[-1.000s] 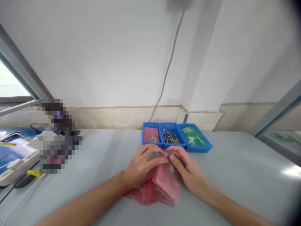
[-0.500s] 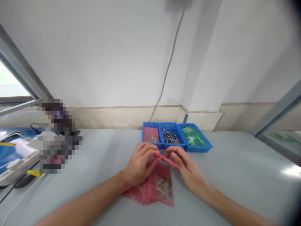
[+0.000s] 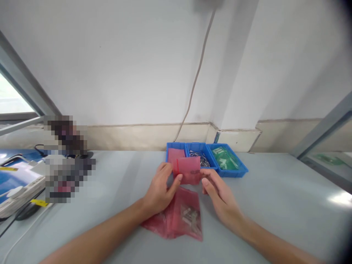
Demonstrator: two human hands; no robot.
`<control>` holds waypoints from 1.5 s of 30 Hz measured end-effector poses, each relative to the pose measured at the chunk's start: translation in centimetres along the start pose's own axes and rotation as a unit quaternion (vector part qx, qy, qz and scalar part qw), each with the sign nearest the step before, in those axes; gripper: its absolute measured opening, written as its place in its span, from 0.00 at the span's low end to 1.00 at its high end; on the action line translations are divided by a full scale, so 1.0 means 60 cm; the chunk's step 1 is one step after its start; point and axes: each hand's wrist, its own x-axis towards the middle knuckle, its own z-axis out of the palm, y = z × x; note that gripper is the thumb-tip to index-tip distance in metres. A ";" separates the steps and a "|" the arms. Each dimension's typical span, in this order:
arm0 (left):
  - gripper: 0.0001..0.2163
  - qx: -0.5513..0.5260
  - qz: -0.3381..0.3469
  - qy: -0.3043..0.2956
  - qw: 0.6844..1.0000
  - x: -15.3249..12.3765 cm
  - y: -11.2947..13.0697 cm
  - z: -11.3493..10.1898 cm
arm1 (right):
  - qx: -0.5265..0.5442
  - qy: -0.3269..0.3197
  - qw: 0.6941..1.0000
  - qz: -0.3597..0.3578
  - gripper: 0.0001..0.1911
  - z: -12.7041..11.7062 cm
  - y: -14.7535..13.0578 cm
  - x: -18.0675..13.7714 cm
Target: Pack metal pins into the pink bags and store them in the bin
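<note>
A small pink zip bag (image 3: 187, 167) with a red seal line near its left end is held up flat above the table, dark print on its face. My left hand (image 3: 163, 187) pinches the left end between thumb and fingers. At the right edge, my right hand (image 3: 217, 187) has its thumb and curled fingers closed; the exact grip is partly hidden. Below, more pink bags (image 3: 189, 216) lie overlapping on the table, the right one with small pale and metal pieces inside. My left hand and wrist cover part of them.
Behind my hands stand three joined blue bins: one with pink bags (image 3: 174, 154), one with metal screws (image 3: 203, 160), one with green bags (image 3: 226, 158). A power strip (image 3: 22, 194) and cables lie at left on the grey table (image 3: 110, 183). A wall rises behind.
The pink bag in my hands has turned from edge-on to flat, face toward me, and sits slightly higher. My left fingers have lifted and shifted a little. The bags below stay put.
</note>
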 end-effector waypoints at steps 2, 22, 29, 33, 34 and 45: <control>0.07 -0.003 0.023 -0.012 1.000 -0.001 0.001 0.001 | -0.007 0.000 1.000 -0.006 0.18 0.000 -0.002 0.000; 0.10 0.026 0.148 -0.038 0.988 -0.004 0.006 0.000 | 0.029 0.040 0.999 -0.008 0.15 0.003 -0.004 0.007; 0.10 0.047 0.169 -0.013 0.984 -0.006 0.008 -0.004 | 0.045 0.054 0.998 -0.002 0.13 0.003 -0.001 0.011; 0.10 0.065 0.200 -0.014 0.978 -0.002 0.014 -0.009 | 0.060 0.066 0.996 0.017 0.14 0.003 0.002 0.017; 0.09 0.068 0.205 -0.015 0.976 -0.001 0.015 -0.010 | 0.066 0.067 0.995 0.025 0.15 0.003 0.003 0.018; 0.10 0.063 0.175 -0.034 0.982 -0.004 0.017 -0.008 | 0.021 0.054 0.997 0.042 0.16 -0.005 -0.013 0.016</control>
